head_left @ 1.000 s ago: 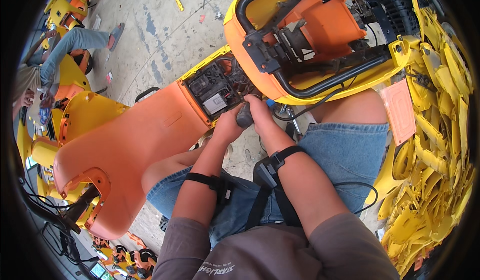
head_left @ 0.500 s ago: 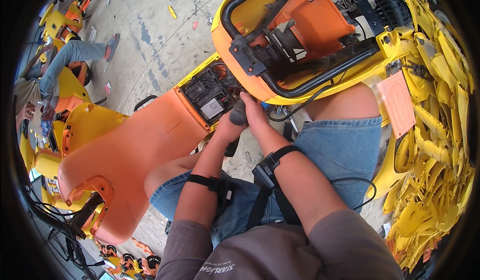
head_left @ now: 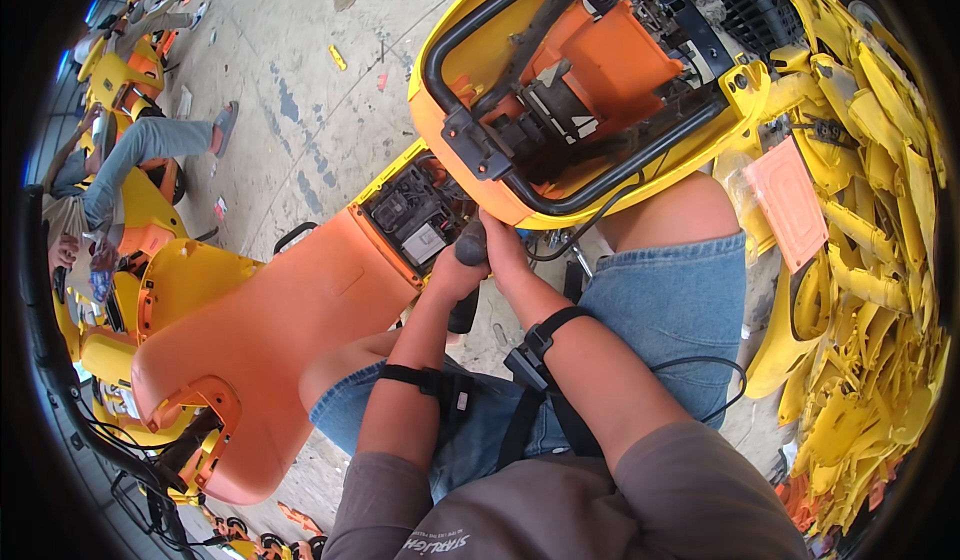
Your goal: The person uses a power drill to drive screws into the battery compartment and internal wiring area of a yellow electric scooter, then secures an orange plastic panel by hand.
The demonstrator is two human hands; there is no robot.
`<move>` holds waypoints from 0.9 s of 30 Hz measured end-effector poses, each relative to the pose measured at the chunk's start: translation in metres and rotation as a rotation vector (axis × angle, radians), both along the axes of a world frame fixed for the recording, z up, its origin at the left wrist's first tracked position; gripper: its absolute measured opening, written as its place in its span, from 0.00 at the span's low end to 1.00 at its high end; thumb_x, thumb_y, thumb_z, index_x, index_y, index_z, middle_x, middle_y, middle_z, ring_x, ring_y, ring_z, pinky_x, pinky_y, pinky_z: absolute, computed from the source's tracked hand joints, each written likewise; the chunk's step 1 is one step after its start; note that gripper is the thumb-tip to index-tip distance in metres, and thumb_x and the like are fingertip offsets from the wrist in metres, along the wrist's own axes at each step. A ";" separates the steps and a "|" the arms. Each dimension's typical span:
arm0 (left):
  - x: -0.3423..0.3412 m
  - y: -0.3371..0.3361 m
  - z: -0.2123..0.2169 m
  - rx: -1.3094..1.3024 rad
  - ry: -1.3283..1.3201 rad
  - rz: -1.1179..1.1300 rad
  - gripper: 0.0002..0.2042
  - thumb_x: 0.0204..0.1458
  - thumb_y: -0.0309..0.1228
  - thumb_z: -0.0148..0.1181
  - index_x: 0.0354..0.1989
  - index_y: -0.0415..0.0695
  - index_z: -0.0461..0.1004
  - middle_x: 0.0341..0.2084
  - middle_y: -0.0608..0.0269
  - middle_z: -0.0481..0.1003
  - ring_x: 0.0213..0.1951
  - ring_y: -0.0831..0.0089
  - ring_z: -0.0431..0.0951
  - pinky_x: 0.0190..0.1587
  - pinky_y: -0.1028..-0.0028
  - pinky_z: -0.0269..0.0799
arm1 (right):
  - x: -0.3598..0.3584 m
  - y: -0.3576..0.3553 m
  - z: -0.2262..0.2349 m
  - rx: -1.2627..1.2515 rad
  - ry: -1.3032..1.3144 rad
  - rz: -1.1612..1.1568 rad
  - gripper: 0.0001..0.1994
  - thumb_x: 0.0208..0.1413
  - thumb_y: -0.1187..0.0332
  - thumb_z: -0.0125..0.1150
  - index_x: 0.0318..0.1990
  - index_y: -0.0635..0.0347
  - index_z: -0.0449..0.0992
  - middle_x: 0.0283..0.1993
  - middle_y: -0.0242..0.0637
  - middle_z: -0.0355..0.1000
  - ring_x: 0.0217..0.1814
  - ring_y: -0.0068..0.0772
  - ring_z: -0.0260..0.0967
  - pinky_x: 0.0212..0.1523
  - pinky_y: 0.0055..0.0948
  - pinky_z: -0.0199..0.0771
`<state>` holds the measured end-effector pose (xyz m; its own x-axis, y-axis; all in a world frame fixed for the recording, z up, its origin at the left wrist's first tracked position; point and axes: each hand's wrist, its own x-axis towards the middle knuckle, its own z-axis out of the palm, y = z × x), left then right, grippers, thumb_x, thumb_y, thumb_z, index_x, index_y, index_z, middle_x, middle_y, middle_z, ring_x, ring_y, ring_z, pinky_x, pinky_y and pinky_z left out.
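A black cylindrical tool handle (head_left: 471,244) sticks up from my left hand (head_left: 453,276), whose fingers are wrapped round it. The tool's tip is hidden, so its kind cannot be made out. Close against it, my right hand (head_left: 504,252) is closed, thumb uppermost, by the lower edge of a scooter's yellow and orange tail shell (head_left: 492,198). Whatever its fingers grip is out of sight. Beside both hands, an uncovered compartment (head_left: 405,215) holds dark electrical parts and a box with a white label. A large orange body panel (head_left: 290,305) extends leftward from it.
Black tube rails (head_left: 600,200) ring the tail's orange inner bin (head_left: 610,55). At right lies a heap of yellow plastic panels (head_left: 870,290), with a flat orange plate (head_left: 788,205) beside it. Another person (head_left: 140,145) sits among scooter parts at far left.
The whole view has shifted slightly, with the scooter a little lower. My hands stay at the same spot, and the left still grips the black handle.
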<state>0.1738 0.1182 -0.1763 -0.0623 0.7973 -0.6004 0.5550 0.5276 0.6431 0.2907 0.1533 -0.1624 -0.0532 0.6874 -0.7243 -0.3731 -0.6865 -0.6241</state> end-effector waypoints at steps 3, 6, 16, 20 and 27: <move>0.001 -0.002 -0.004 0.001 -0.030 0.032 0.17 0.38 0.34 0.71 0.38 0.41 0.81 0.33 0.54 0.82 0.35 0.62 0.82 0.42 0.64 0.76 | 0.000 -0.001 0.000 -0.027 0.023 -0.018 0.32 0.62 0.45 0.55 0.66 0.61 0.67 0.63 0.39 0.68 0.64 0.32 0.64 0.64 0.31 0.60; 0.004 0.002 -0.003 -0.114 -0.151 0.074 0.21 0.42 0.28 0.72 0.48 0.42 0.78 0.40 0.62 0.81 0.40 0.70 0.79 0.45 0.66 0.75 | 0.000 -0.002 -0.001 -0.036 0.065 -0.039 0.32 0.63 0.45 0.54 0.65 0.61 0.68 0.62 0.38 0.69 0.62 0.31 0.66 0.63 0.31 0.62; 0.007 0.009 -0.001 -0.097 -0.308 0.180 0.20 0.49 0.30 0.69 0.52 0.45 0.76 0.43 0.65 0.79 0.42 0.72 0.77 0.45 0.69 0.73 | -0.008 -0.001 -0.032 0.067 -0.032 -0.012 0.32 0.63 0.44 0.52 0.64 0.59 0.69 0.61 0.36 0.70 0.61 0.31 0.67 0.60 0.31 0.64; 0.014 0.007 0.004 -0.098 -0.301 0.225 0.20 0.50 0.31 0.69 0.52 0.43 0.76 0.43 0.64 0.79 0.43 0.72 0.77 0.46 0.68 0.73 | -0.003 -0.003 -0.033 0.068 0.009 0.021 0.30 0.64 0.45 0.53 0.65 0.57 0.68 0.63 0.35 0.68 0.62 0.30 0.65 0.62 0.32 0.62; 0.032 0.017 0.009 -0.162 -0.279 0.312 0.19 0.50 0.34 0.66 0.50 0.42 0.78 0.42 0.61 0.80 0.41 0.69 0.79 0.43 0.68 0.74 | 0.001 0.004 -0.053 0.121 -0.070 -0.027 0.31 0.65 0.47 0.52 0.68 0.55 0.64 0.69 0.34 0.62 0.70 0.32 0.58 0.67 0.33 0.57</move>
